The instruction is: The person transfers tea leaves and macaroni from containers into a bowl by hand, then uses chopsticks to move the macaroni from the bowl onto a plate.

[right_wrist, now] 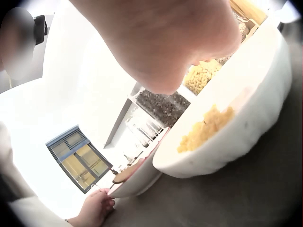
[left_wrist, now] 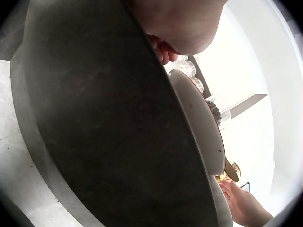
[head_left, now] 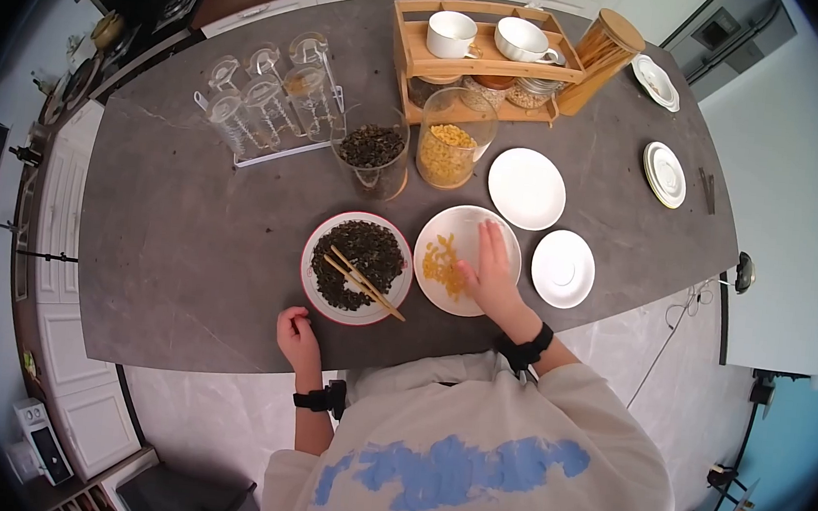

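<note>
My right hand [head_left: 497, 275] is over the right side of a white fluted dish [head_left: 451, 222], fingers straight and together, thumb apart. Small yellow pieces [head_left: 440, 268] lie heaped in the dish's left half, beside the thumb. To its left stands a red-rimmed white plate [head_left: 310, 284] spread with dark, dried leaf-like bits [head_left: 360, 241]. Wooden tongs [head_left: 364, 286] lie across those bits and overhang the rim. At the table's front edge, below this plate, rests my left hand [head_left: 298, 343], its fingers loosely curled around nothing. The right wrist view shows the yellow pieces [right_wrist: 208, 127] close up.
Behind the dishes stand a glass jar of dark bits [head_left: 371, 150] and one of yellow pieces [head_left: 447, 157]. Glass mugs fill a rack [head_left: 287, 150] at left. A wooden shelf [head_left: 494, 65] holds white cups. White plates [head_left: 527, 188] lie to the right.
</note>
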`<state>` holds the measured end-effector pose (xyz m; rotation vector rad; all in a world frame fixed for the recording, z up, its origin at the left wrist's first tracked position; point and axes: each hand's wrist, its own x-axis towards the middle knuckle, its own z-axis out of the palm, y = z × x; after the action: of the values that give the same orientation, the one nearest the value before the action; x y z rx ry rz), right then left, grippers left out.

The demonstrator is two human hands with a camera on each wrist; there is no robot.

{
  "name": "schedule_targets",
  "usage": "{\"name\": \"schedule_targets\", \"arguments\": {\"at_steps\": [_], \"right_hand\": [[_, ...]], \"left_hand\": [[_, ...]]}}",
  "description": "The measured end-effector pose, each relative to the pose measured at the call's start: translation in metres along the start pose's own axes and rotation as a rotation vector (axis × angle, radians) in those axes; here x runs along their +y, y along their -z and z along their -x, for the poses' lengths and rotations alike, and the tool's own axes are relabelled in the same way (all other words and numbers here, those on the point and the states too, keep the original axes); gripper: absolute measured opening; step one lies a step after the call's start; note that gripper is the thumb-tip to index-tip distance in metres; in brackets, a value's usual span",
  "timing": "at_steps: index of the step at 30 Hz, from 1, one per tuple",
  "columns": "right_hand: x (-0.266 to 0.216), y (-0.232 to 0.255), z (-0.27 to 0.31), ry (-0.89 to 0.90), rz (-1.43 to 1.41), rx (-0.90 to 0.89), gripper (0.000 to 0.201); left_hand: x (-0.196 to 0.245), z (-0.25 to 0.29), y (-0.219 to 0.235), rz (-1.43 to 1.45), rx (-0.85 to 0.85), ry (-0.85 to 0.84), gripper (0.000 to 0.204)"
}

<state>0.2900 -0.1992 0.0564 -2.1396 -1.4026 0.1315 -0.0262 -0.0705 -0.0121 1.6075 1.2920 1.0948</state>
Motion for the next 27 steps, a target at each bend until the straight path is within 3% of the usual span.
{"name": "schedule_targets", "arguments": {"at_steps": [5, 8, 11, 17, 20, 23, 27], "right_hand": [[0.006, 0.032, 0.019, -0.211, 0.094, -0.224, 0.043], [0.018, 0.032, 0.022, -0.181, 0.122, -0.365, 0.03], [0.02, 0.017, 0.022, -0.146, 0.103, -0.361, 0.022], [0.007, -0.003, 0.008, -0.025, -0.21, -0.349, 0.017], [0.006, -0.003, -0.013, -0.023, -0.153, -0.309, 0.021], [0.001, 0.007, -0.032, 0.162, -0.119, -0.151, 0.038], [0.01, -0.01, -0.032, 0.297, -0.164, -0.309, 0.06]], "left_hand": [[0.002, 0.0, -0.001, 0.023, 0.013, 0.01, 0.013], [0.006, 0.0, -0.001, 0.012, 0.017, 0.01, 0.013], [0.004, -0.002, -0.001, 0.012, 0.011, -0.003, 0.013], [0.002, -0.001, -0.001, 0.02, 0.017, 0.003, 0.013], [0.001, -0.001, 0.0, 0.026, 0.018, 0.007, 0.013], [0.001, -0.001, -0.001, 0.046, 0.022, 0.015, 0.013], [0.002, 0.0, -0.002, 0.061, 0.024, 0.015, 0.014]]}}
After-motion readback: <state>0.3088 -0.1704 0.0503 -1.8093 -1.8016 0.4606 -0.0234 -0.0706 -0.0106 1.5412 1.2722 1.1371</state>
